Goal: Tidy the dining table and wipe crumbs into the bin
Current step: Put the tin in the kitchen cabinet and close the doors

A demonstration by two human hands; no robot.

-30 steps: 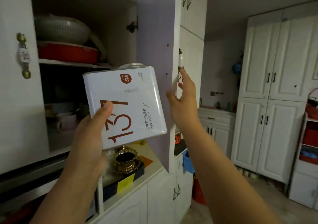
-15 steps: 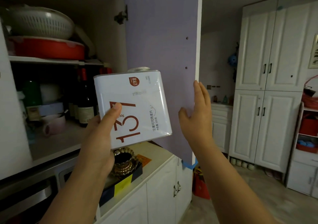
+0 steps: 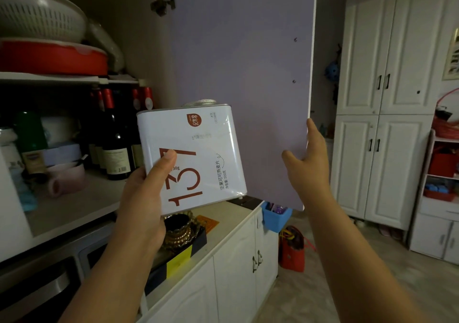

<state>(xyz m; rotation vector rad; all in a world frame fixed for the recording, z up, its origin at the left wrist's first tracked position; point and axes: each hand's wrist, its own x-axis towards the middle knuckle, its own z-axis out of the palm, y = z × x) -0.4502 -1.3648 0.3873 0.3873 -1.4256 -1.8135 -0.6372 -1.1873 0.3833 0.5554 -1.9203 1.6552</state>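
Tin point(image 3: 196, 153) is the landmark here: a white oat tin with a round metal cap on top and large red numerals down its face, held upright in front of the open cupboard, its long axis near vertical and tipped slightly. It is gripped low on its left side by the left hand point(image 3: 146, 198), the thumb pressed flat over the numerals and the fingers wrapped behind, out of sight. Left of the tin and beyond it lies the lower cupboard shelf point(image 3: 74, 203), where bare board is seen in front of the wine bottles point(image 3: 116, 143) and beside a pink mug point(image 3: 65, 178). That gap is judged to be where the tin goes, so the coming move runs leftward and inward, and the left hand is the nearer. Right of the tin, the right hand point(image 3: 308, 163) is spread with straight fingers against the outer edge of the cupboard door point(image 3: 248, 61), grasping nothing, only steadying the door open
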